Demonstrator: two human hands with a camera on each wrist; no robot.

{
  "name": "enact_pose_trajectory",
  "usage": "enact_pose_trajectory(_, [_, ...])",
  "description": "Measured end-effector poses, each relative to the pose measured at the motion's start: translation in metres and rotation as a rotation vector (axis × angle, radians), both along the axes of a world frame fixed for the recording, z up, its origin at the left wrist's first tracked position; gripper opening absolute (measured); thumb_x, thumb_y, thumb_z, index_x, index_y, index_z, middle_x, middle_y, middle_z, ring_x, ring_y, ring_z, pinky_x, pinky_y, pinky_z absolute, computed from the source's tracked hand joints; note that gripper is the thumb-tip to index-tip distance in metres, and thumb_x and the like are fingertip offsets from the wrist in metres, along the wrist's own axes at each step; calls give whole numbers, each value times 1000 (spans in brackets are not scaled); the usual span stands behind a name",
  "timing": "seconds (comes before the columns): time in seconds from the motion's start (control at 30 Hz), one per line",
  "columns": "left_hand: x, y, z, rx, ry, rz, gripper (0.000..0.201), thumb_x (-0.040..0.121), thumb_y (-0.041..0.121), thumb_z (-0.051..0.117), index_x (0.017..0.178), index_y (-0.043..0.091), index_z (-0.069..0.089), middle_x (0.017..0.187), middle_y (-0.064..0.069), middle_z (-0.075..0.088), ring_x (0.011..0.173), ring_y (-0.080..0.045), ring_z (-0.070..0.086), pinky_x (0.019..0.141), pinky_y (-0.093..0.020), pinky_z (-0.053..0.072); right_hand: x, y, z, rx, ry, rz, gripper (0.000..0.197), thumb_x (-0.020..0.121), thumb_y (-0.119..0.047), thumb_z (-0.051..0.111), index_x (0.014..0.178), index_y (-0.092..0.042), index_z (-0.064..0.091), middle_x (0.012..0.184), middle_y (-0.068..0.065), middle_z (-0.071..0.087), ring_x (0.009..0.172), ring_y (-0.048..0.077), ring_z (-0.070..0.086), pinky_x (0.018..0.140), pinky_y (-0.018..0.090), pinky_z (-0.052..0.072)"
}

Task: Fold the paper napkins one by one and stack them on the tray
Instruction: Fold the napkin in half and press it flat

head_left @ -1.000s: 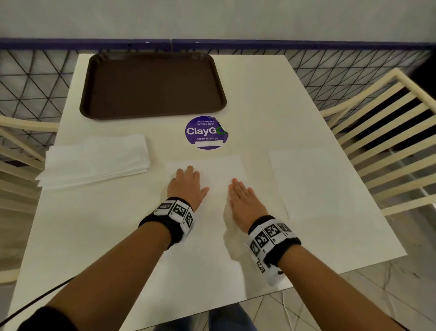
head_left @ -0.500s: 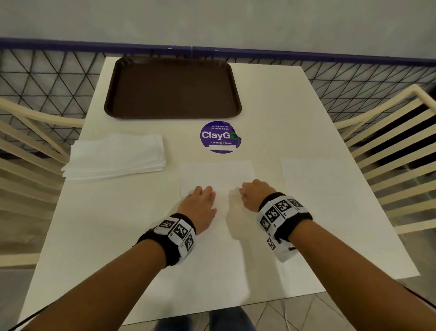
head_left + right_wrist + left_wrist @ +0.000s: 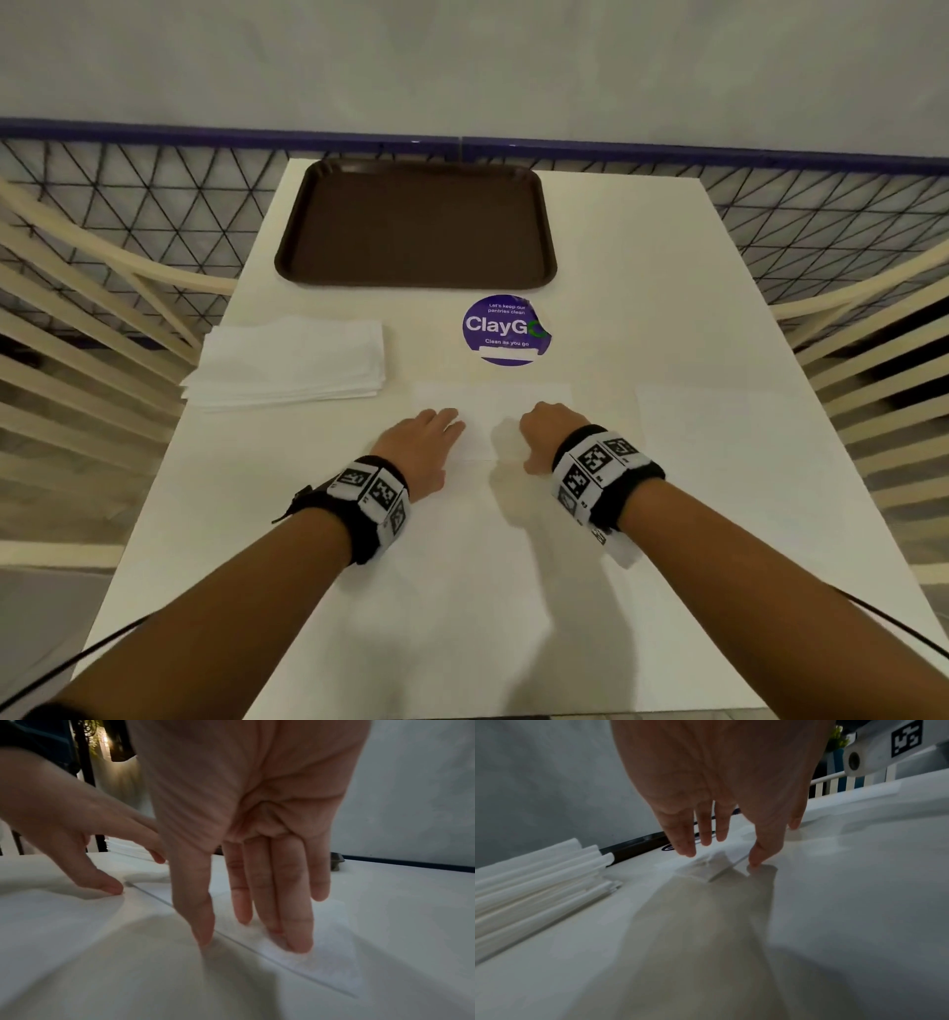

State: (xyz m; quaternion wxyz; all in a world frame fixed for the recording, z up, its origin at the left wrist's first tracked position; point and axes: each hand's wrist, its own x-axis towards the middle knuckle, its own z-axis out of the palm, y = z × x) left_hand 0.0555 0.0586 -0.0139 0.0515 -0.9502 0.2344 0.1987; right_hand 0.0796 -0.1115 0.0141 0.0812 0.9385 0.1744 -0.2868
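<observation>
A single white napkin (image 3: 513, 406) lies flat on the white table, just below the purple sticker. My left hand (image 3: 426, 437) and right hand (image 3: 544, 429) both stand on it, fingers pointing down. In the left wrist view the left hand (image 3: 721, 852) has straight fingers, its thumb tip on the table beside a slightly raised napkin corner (image 3: 706, 871). The right hand (image 3: 257, 933) presses the napkin (image 3: 331, 955) with straight fingertips, thumb at the napkin's edge. The brown tray (image 3: 411, 226) sits empty at the far side. A stack of napkins (image 3: 292, 360) lies left.
A purple ClayGo sticker (image 3: 506, 329) is stuck on the table between tray and napkin. Another flat white sheet (image 3: 719, 437) lies to the right. Cream chairs (image 3: 873, 360) flank both sides, with a mesh fence behind the table (image 3: 642, 308).
Both hands went from lying flat on the napkin to standing on their fingertips, drawn a little toward me. The napkin has not moved.
</observation>
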Motion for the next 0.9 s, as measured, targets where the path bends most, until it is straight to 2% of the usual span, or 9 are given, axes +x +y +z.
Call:
enact_pose_trajectory(0.13, [6, -18, -4, 82, 37, 9, 63, 94, 14, 43, 148, 13, 11, 152, -7, 11, 136, -26, 21, 101, -31, 37, 2, 2, 0, 5, -10, 83, 35, 87, -19, 61, 116, -1, 56, 121, 15, 56, 111, 31, 58, 85, 34, 48])
enact_pose_trajectory(0.23, [6, -32, 3, 150, 11, 20, 55, 97, 6, 32, 148, 11, 11, 150, -13, 16, 132, -31, 27, 98, -32, 38, 1, 6, 1, -25, -1, 161, 34, 89, -19, 59, 119, -3, 55, 123, 13, 55, 114, 31, 55, 94, 37, 44])
enact_pose_trajectory(0.37, [4, -42, 3, 171, 5, 57, 50, 96, 1, 31, 144, 6, 19, 144, -15, 24, 126, -29, 35, 91, -32, 43, -6, 11, -4, -65, -15, 231, 33, 92, -19, 49, 123, -6, 50, 123, 8, 57, 117, 28, 53, 110, 45, 28])
enact_pose_trajectory(0.47, [4, -41, 3, 160, 28, 67, 44, 97, 3, 29, 141, 5, 26, 140, -15, 30, 121, -27, 41, 89, -34, 44, -12, 9, -11, 11, -63, 197, 32, 96, -23, 38, 122, -7, 48, 116, 7, 63, 111, 27, 58, 111, 46, 22])
enact_pose_trajectory(0.53, [6, -37, 5, 153, 42, 67, 38, 99, 7, 27, 137, 7, 34, 135, -14, 37, 118, -28, 46, 88, -36, 44, -12, 3, -11, 4, -99, 226, 31, 98, -15, 30, 123, -5, 46, 117, 9, 63, 110, 28, 58, 111, 47, 19])
enact_pose_trajectory(0.73, [20, -9, 30, 54, -57, 84, 42, 95, 1, 31, 135, 10, 38, 129, -9, 47, 117, -25, 49, 91, -36, 43, 13, -21, 17, -29, -170, 263, 33, 95, -4, 32, 124, -3, 47, 125, 12, 57, 116, 28, 55, 103, 38, 33])
enact_pose_trajectory(0.8, [35, 4, 42, 41, -90, 115, 39, 95, 3, 33, 132, 13, 42, 127, -8, 52, 114, -27, 52, 92, -37, 45, 27, -22, 37, -1, -228, 239, 32, 95, -4, 33, 122, -4, 49, 122, 13, 58, 112, 30, 58, 93, 35, 43])
enact_pose_trajectory(0.9, [59, 27, 68, 8, -163, 155, 34, 97, 10, 35, 129, 15, 47, 125, -9, 56, 111, -29, 55, 92, -38, 46, 52, -9, 70, 31, -314, 172, 31, 98, -11, 33, 123, -8, 51, 120, 13, 57, 109, 31, 58, 87, 36, 46])
